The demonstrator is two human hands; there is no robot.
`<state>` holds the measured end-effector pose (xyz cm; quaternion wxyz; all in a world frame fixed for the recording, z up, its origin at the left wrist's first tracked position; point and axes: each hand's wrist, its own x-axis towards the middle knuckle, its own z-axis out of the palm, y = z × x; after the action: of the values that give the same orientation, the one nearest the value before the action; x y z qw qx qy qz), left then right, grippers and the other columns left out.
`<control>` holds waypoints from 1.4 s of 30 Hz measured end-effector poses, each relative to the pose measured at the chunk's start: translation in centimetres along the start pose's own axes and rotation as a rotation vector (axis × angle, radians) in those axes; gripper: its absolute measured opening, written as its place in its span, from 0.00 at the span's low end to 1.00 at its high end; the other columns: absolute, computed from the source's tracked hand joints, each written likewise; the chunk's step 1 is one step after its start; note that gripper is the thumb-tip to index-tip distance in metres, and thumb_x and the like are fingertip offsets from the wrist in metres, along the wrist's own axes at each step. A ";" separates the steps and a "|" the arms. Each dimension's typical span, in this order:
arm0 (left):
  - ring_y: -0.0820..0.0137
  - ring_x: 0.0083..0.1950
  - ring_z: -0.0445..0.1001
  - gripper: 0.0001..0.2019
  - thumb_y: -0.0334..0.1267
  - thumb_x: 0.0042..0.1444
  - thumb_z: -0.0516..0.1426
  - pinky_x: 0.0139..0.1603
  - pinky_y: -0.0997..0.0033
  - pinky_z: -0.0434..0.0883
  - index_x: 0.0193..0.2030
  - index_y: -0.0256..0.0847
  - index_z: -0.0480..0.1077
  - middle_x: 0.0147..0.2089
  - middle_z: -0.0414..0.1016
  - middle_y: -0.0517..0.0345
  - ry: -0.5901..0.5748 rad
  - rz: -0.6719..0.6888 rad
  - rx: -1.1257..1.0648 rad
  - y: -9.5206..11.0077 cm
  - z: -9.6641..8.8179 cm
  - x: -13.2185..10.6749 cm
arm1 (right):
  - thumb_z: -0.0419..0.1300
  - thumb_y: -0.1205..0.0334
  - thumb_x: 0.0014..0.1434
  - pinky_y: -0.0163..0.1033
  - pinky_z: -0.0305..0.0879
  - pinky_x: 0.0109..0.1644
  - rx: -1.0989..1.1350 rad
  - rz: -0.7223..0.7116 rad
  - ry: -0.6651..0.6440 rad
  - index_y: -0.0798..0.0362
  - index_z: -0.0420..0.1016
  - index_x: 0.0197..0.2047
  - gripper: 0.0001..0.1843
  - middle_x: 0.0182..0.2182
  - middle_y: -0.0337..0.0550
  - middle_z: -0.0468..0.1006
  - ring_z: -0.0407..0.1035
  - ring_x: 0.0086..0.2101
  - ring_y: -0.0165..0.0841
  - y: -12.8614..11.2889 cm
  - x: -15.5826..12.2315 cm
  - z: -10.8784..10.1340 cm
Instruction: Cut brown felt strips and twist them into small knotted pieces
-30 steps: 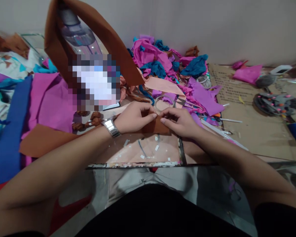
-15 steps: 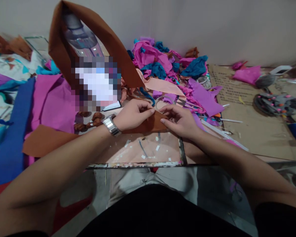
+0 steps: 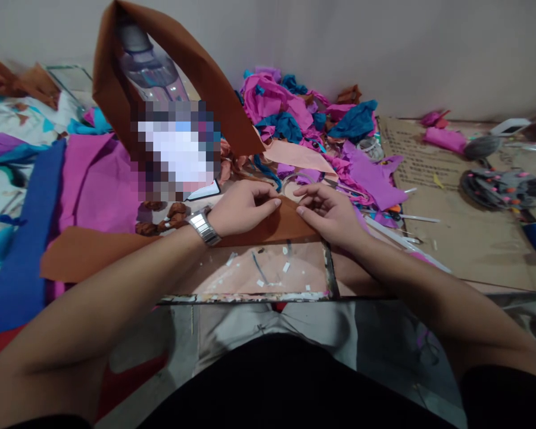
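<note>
1 brown strip (image 3: 272, 226), beneath the fingers, long axis along the bench's (image 3: 241, 277) front edge: left hand (image 3: 236, 208) over it, thumb near curled fingers, grip unclear; right hand (image 3: 331, 213) at its right end, thumb and forefinger parted.

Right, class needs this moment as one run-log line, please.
left hand: at flat brown paper-like strip | right hand: open, thumb over strip | beyond hands: crumpled pink, purple and blue scraps

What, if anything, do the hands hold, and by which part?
The left hand pinches the brown strip by its far edge; whether the right hand grips it cannot be told.
</note>
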<state>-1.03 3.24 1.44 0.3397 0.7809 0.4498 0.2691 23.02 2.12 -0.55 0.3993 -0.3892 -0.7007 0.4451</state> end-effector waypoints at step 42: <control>0.75 0.31 0.64 0.11 0.41 0.64 0.57 0.36 0.73 0.61 0.35 0.37 0.75 0.30 0.71 0.63 -0.058 0.075 -0.155 -0.2 1.0 -0.1 | 0.65 0.65 0.63 0.38 0.75 0.42 -0.309 -0.290 -0.080 0.49 0.79 0.53 0.15 0.45 0.44 0.85 0.78 0.40 0.34 0.2 -0.2 -0.4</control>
<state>-0.46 2.93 0.65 0.4016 0.7760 0.3883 0.2930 23.51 2.15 -0.62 0.3666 -0.3229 -0.8246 0.2853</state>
